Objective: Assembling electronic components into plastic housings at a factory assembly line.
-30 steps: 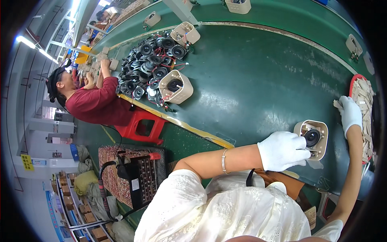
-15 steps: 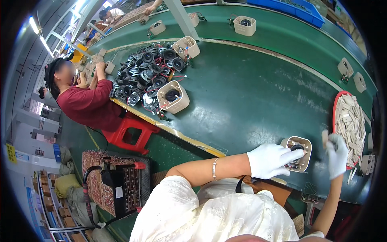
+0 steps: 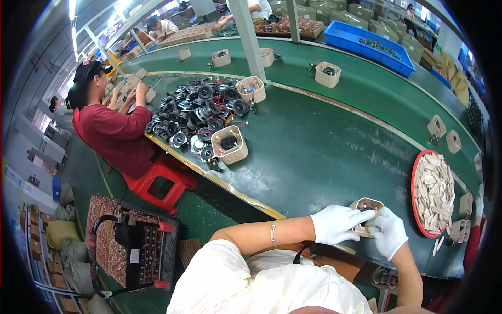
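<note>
A small beige plastic speaker box stands open side up at the near edge of the green bench, a dark round speaker partly visible inside. My left hand, in a white glove, grips its left side with fingertips reaching over the opening. From the right, my gloved right hand closes over the box's right side, fingers bent into it. Whatever is between those fingers is hidden. Right of my right hand lies a red-rimmed round tray heaped with pale beige strips.
A pile of black speakers lies at the bench's far left, beside two beige boxes. More boxes sit along the far green belt, before a blue bin. A person in red works at the left.
My right hand has come left from beside the tray to the box, bringing a small pale strip that is now hidden. My left hand stays at the box. The view has tilted up.
</note>
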A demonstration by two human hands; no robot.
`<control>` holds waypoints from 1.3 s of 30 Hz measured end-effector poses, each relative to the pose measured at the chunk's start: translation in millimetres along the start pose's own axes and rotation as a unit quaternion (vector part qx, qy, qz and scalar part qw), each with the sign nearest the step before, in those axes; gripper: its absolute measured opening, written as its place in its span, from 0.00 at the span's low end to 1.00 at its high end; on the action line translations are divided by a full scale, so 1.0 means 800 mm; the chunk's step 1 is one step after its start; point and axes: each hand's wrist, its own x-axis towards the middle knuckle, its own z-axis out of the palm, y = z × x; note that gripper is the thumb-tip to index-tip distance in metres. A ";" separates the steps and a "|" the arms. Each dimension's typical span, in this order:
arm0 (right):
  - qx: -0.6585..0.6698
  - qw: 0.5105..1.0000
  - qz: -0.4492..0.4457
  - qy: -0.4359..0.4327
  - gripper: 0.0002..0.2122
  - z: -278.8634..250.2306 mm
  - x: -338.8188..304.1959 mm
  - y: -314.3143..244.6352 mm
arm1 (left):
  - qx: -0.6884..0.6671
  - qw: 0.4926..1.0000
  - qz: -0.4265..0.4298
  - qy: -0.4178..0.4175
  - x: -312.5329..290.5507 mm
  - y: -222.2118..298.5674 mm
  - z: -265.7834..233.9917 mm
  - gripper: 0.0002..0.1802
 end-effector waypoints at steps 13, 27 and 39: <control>0.020 0.989 -0.075 0.125 0.09 0.032 -0.010 0.008 | 0.051 0.995 0.079 0.035 -0.007 0.001 0.001 0.08; 0.014 0.973 -0.157 0.171 0.12 0.026 -0.034 0.010 | 0.036 0.993 0.106 -0.049 0.005 -0.005 -0.017 0.10; 0.431 0.823 0.182 0.321 0.11 0.022 0.016 0.056 | 0.176 0.983 0.052 0.000 0.136 -0.092 -0.034 0.25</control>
